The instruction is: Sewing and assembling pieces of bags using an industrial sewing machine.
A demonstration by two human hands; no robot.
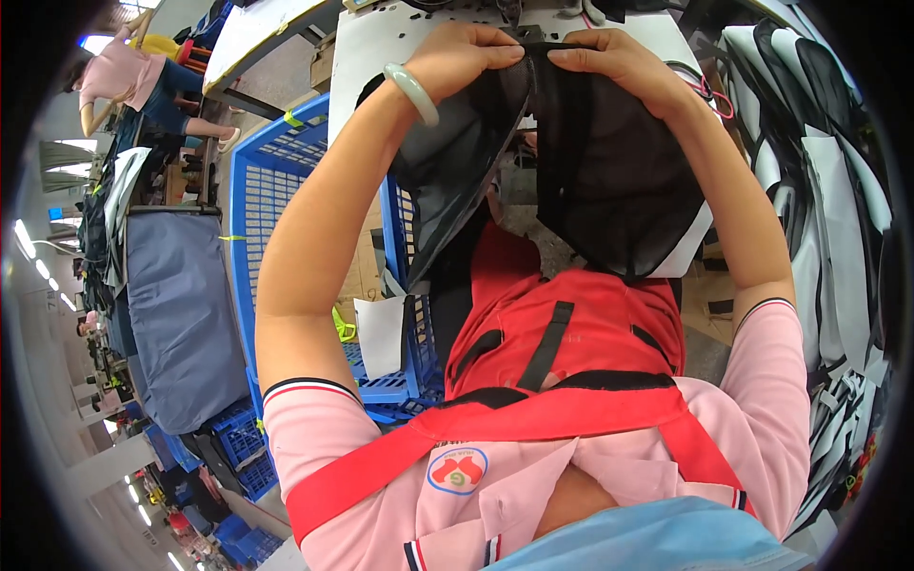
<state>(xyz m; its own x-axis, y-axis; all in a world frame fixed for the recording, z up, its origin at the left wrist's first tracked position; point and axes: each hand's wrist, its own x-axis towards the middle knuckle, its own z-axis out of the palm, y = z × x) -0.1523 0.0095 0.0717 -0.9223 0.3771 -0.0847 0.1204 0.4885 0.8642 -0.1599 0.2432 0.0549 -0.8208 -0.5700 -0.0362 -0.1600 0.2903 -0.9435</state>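
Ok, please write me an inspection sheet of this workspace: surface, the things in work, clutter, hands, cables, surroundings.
Surface: white worktable ahead, with small dark pieces lying on it.
Things in work: black fabric piece held up by its top edge; red fabric item with black straps on the lap.
Clutter: blue plastic crate at the left, white paper sheet against it.
Hands: left hand and right hand both pinch the black fabric; pale green bangle on the left wrist.
Cables: nothing seen.
Surroundings: another person in pink far left; stacked black and white pieces at the right.
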